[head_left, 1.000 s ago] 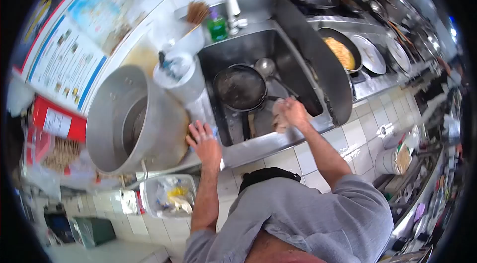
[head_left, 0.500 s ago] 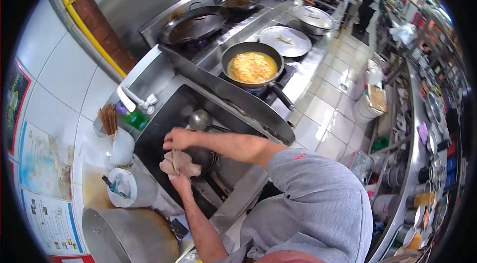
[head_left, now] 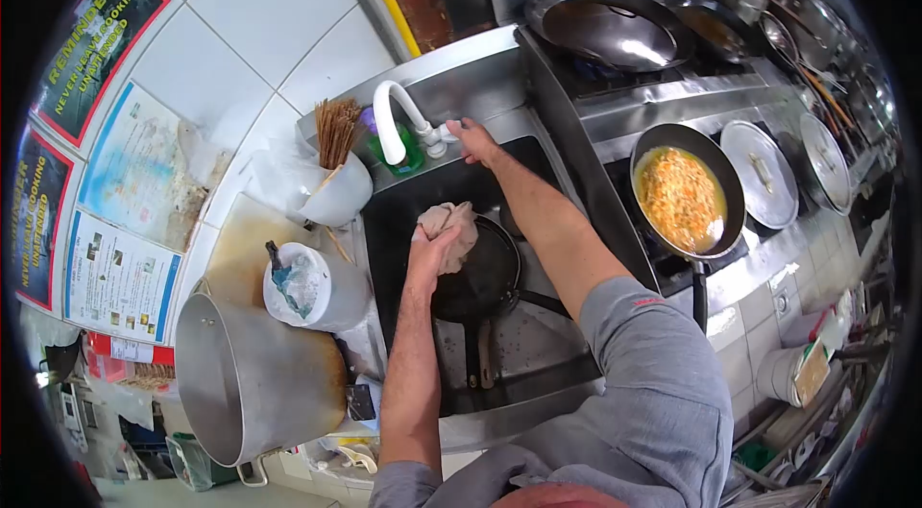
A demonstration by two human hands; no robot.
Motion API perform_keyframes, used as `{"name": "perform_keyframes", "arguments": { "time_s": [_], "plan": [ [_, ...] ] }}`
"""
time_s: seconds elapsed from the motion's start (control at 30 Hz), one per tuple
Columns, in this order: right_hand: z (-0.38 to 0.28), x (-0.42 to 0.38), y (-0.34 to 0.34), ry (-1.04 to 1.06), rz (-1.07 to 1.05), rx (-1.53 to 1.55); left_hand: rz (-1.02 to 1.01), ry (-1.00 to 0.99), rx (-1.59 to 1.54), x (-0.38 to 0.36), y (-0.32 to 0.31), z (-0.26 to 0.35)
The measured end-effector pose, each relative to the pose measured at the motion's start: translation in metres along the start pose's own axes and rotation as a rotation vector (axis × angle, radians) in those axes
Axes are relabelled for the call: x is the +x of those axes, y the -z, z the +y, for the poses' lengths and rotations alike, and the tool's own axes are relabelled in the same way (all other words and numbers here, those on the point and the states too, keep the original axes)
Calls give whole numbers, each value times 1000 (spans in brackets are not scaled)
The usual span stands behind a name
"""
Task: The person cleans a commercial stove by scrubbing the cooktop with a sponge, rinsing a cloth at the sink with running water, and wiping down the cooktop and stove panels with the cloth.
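My left hand [head_left: 432, 255] grips a crumpled beige cloth [head_left: 451, 223] over the sink [head_left: 544, 162]. Below the cloth lies a black frying pan [head_left: 471, 285] in the sink, with dark handles pointing toward me. My right hand [head_left: 473, 140] reaches across to the white tap [head_left: 388, 124], its fingers closed on the tap handle [head_left: 445, 132] at the back. Part of that handle is hidden by the fingers. Just left of the tap stands a green bottle [head_left: 399, 155].
A pan of egg mixture [head_left: 680, 198] sits on the stove to the right, its handle sticking out toward me. Beside it rests a round metal lid [head_left: 759, 174]. A white bucket [head_left: 331, 287] and a big metal pot [head_left: 259, 378] stand left of the sink.
My right hand has moved from beside the cloth to the tap handle. My left hand still holds the cloth over the sink. The view has turned left.
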State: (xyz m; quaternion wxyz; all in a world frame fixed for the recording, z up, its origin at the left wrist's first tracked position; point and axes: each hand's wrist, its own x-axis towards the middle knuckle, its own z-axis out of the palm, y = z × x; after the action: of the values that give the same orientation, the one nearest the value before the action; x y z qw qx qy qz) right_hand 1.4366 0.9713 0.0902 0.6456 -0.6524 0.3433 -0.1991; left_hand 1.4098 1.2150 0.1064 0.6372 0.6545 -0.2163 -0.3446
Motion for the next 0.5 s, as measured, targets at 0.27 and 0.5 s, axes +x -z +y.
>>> {"name": "perform_keyframes", "arguments": {
  "time_s": [0.27, 0.5],
  "plan": [
    [5, 45, -5, -115, -196, 222, 173, 112, -177, 45, -5, 13],
    [25, 61, -13, 79, -71, 71, 207, 3, -3, 61, -8, 21]
  ]
}}
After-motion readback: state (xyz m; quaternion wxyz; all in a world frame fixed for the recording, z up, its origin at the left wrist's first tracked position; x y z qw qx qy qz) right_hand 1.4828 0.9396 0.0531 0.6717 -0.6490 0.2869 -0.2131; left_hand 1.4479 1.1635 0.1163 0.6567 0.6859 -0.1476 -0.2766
